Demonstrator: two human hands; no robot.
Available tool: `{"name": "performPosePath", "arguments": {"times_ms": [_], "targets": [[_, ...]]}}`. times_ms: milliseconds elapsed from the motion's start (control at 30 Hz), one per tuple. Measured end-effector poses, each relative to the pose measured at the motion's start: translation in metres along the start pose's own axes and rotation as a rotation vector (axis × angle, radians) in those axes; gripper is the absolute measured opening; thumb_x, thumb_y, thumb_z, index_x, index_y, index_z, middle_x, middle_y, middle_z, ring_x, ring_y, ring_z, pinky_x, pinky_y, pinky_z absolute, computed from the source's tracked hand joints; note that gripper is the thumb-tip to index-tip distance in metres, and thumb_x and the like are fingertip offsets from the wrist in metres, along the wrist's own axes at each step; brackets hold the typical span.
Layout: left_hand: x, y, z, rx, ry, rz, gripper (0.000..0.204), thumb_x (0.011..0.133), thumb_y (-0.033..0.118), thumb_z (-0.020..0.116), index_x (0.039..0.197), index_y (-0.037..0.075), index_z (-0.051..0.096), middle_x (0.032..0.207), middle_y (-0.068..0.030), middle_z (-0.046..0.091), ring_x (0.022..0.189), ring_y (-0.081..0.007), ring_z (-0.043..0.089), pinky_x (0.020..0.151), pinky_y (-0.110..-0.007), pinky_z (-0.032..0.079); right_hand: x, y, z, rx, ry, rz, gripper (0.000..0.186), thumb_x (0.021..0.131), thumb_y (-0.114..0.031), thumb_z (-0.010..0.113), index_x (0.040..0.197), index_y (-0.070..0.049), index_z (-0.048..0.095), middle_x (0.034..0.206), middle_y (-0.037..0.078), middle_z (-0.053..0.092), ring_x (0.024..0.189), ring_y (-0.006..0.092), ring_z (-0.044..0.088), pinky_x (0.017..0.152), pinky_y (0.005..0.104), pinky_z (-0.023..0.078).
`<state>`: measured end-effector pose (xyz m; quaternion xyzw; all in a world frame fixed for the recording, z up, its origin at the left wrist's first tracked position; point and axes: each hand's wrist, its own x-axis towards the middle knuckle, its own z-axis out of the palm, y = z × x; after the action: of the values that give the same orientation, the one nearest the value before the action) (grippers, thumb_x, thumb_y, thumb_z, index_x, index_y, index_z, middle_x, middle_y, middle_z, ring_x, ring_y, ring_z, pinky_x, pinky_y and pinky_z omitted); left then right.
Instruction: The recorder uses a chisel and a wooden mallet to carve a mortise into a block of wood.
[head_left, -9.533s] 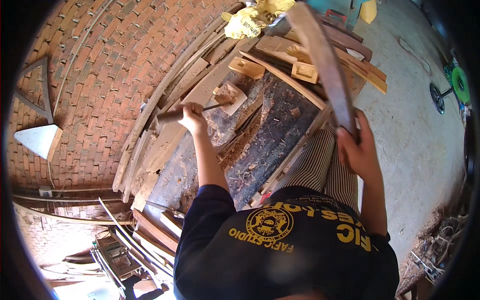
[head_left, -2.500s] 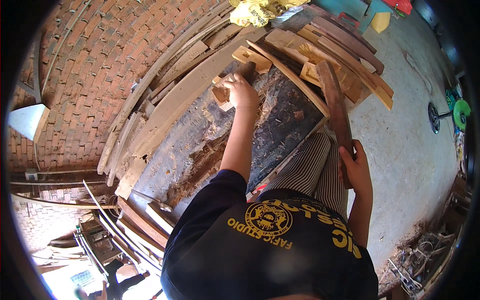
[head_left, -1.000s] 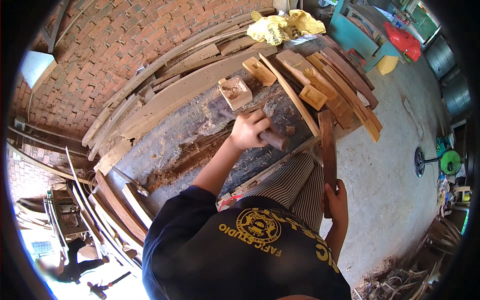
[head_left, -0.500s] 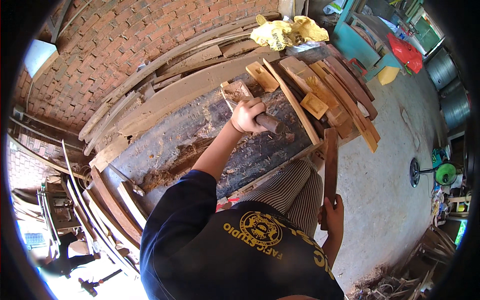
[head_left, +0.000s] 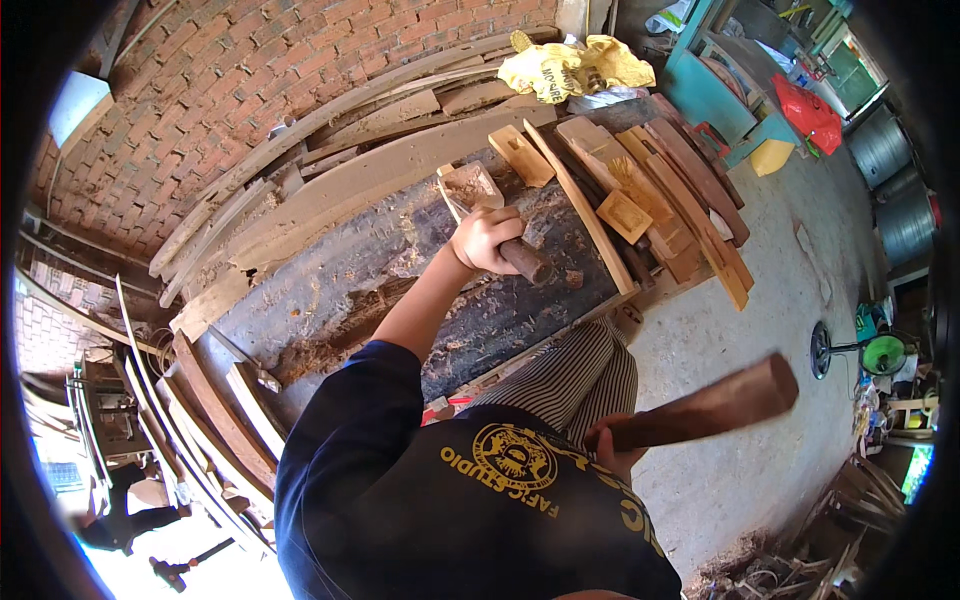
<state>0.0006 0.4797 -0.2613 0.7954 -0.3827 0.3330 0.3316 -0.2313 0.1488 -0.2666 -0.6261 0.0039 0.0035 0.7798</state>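
Left-hand grip was wrapped round a dark wooden handle in the head view, with the handle's butt pointing toward the table's near edge; its other end could not be made out. The right-hand grip was clasped round the narrow end of a dark wooden bar, which stuck out past the table's near edge, above the floor and well apart from the handle.

Just beyond the left hand, a squarish hollowed block lay on the table, near its wall-side edge; whether the hand touched it, I could not tell. A yellower hollowed piece lay beside it, toward the right end, and a thin strip ran from there to the near right corner. Past the strip, boards covered the right end, with a small recessed block among them. A yellow bag sat at the far right corner. One long board followed the wall-side edge.
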Motion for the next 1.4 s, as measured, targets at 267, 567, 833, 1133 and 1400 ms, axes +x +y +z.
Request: {"name": "performPosePath", "arguments": {"times_ms": [267, 567, 833, 1133, 1400], "targets": [[-0.005, -0.003, -0.005, -0.029, -0.014, 0.028, 0.038, 0.053, 0.028, 0.076, 0.071, 0.008, 0.051, 0.066, -0.0079, 0.047, 0.057, -0.0288, 0.045, 0.051, -0.038, 0.038, 0.033, 0.02, 0.0, -0.765, -0.228, -0.287, 0.011, 0.073, -0.003, 0.064, 0.082, -0.003, 0.058, 0.071, 0.01, 0.061, 0.059, 0.0179, 0.059, 0.058, 0.0283, 0.048], [-0.012, -0.001, -0.011, -0.11, -0.011, 0.019, 0.041, 0.055, 0.032, 0.078, 0.069, 0.007, 0.048, 0.066, -0.0092, 0.046, 0.061, -0.0308, 0.049, 0.052, -0.039, 0.04, 0.05, 0.011, 0.042, -0.715, -0.077, -0.241, 0.027, 0.072, -0.018, 0.067, 0.092, -0.001, 0.059, 0.067, 0.016, 0.061, 0.064, 0.0254, 0.066, 0.059, 0.0342, 0.05], [-0.016, 0.002, -0.016, -0.102, -0.033, 0.044, 0.027, 0.057, 0.016, 0.07, 0.07, 0.004, 0.05, 0.064, -0.0096, 0.047, 0.056, -0.0304, 0.05, 0.049, -0.037, 0.041, 0.061, 0.023, 0.047, -0.765, -0.149, -0.168, 0.025, 0.07, -0.016, 0.069, 0.086, 0.0, 0.057, 0.067, 0.013, 0.06, 0.06, 0.018, 0.061, 0.056, 0.0286, 0.046], [-0.021, 0.0, -0.021, -0.049, -0.115, -0.006, 0.037, 0.06, 0.033, 0.074, 0.074, 0.007, 0.052, 0.073, -0.0106, 0.054, 0.062, -0.0309, 0.056, 0.055, -0.039, 0.046, 0.059, 0.018, 0.057, -0.694, -0.16, -0.117, 0.028, 0.068, -0.013, 0.069, 0.092, -0.001, 0.059, 0.072, 0.012, 0.063, 0.066, 0.0199, 0.063, 0.061, 0.0314, 0.049], [-0.025, 0.005, -0.011, -0.014, -0.217, 0.012, 0.04, 0.058, 0.032, 0.074, 0.08, 0.006, 0.053, 0.08, -0.0101, 0.057, 0.067, -0.0315, 0.059, 0.058, -0.039, 0.049, 0.064, 0.023, 0.033, -0.637, -0.347, -0.365, 0.028, 0.066, -0.012, 0.07, 0.09, -0.003, 0.058, 0.07, 0.011, 0.06, 0.062, 0.0233, 0.063, 0.059, 0.0307, 0.05]]}}
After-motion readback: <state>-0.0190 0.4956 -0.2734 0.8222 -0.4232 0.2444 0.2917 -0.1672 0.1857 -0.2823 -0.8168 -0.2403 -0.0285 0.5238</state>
